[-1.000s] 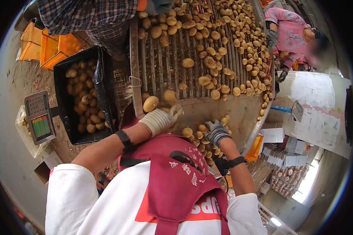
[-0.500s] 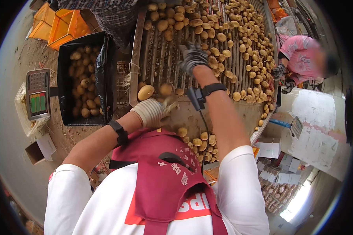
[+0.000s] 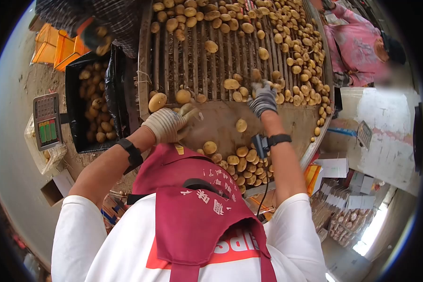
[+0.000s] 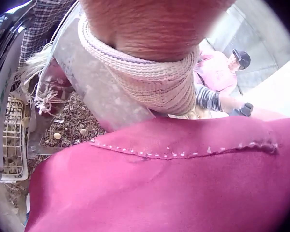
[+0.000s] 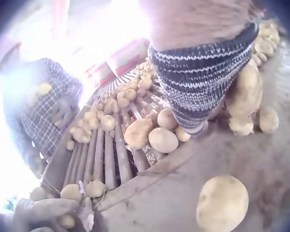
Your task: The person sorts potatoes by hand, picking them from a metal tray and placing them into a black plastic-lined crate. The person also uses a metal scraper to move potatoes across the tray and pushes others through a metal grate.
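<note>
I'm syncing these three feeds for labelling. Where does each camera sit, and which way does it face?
Head: on the head, looking forward and down at potatoes on the roller table; left hand, right hand and red apron show.
Left wrist: on the left wrist, facing along the hand; beige glove cuff and red apron fill it.
Right wrist: on the right wrist, facing the roller table; striped glove cuff shows.
Shared: head and right wrist both show the roller table and the left hand.

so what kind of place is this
Probably a potato sorting and packing shed: potatoes spread over a slatted roller table, with a black crate of them beside a weighing scale.
</note>
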Motion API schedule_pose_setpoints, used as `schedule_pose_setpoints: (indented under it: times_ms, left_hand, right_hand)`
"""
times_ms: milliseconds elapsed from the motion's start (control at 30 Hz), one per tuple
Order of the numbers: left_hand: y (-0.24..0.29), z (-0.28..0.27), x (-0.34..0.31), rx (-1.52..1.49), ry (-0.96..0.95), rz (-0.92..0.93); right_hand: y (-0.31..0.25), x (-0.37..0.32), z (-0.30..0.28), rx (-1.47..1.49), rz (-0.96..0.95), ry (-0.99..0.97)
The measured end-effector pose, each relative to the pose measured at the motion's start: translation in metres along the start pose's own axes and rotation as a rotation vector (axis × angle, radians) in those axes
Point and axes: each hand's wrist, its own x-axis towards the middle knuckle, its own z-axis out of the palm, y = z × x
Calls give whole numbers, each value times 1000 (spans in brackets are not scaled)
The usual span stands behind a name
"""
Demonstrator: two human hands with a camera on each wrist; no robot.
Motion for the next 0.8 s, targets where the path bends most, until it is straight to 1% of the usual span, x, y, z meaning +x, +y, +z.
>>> schedule_pose_setpoints:
  times_ms: [33,100,133,167,200,233,300,367,400,433,500,533,567,600,633,667,700,733,767,800]
  left_hand:
    - [3,-5,0,1,-5,-17]
    - [5,-5,1,4,-26,-25]
    - [1,1,1,31,-30,-48]
    - [-1,4,0,56,-37,-66]
    - [2,0,1,61,-45,-46]
    - [8,-9,1,55,-40,-32]
    - [11,-7,2,51,-43,2]
    - [10,5,0,186,136,104]
    - [14,7,1,164,138,178]
    - [18,5,6,162,124,201]
    - [26,-1,16,477,241,326]
    - [41,-20,26,570,173,198]
    - [38,-20,33,614,113,65]
    - [46,-41,40,617,-80,-71]
    - [36,-45,51,593,-206,-170]
    - [30,-50,62,515,-276,-246]
    - [26,-55,70,436,-343,-324]
    - [23,-55,72,443,-346,-313]
    - [20,-54,73,334,-324,-333]
    - [18,-51,76,225,-303,-352]
  right_hand:
    - [4,-11,16,53,-10,-56]
    - [17,-47,43,126,-28,79]
    - [20,-69,52,134,-17,76]
    - [22,-93,61,274,-27,111]
    - [26,-117,68,412,-32,152]
    - [33,-138,84,415,-10,159]
    - [47,-178,121,363,-117,260]
    - [58,-215,129,342,-75,287]
    - [63,-232,132,318,-52,311]
    - [70,-248,134,323,-26,309]
    - [87,-279,139,455,67,354]
    - [95,-294,151,390,152,374]
    - [102,-307,154,393,174,373]
    - [107,-318,157,471,248,371]
    - [110,-329,160,550,320,371]
    - [111,-337,165,564,384,350]
    - [111,-343,171,570,398,352]
    - [110,-347,174,640,401,339]
    - [109,-350,176,712,403,326]
    - [106,-352,178,702,392,321]
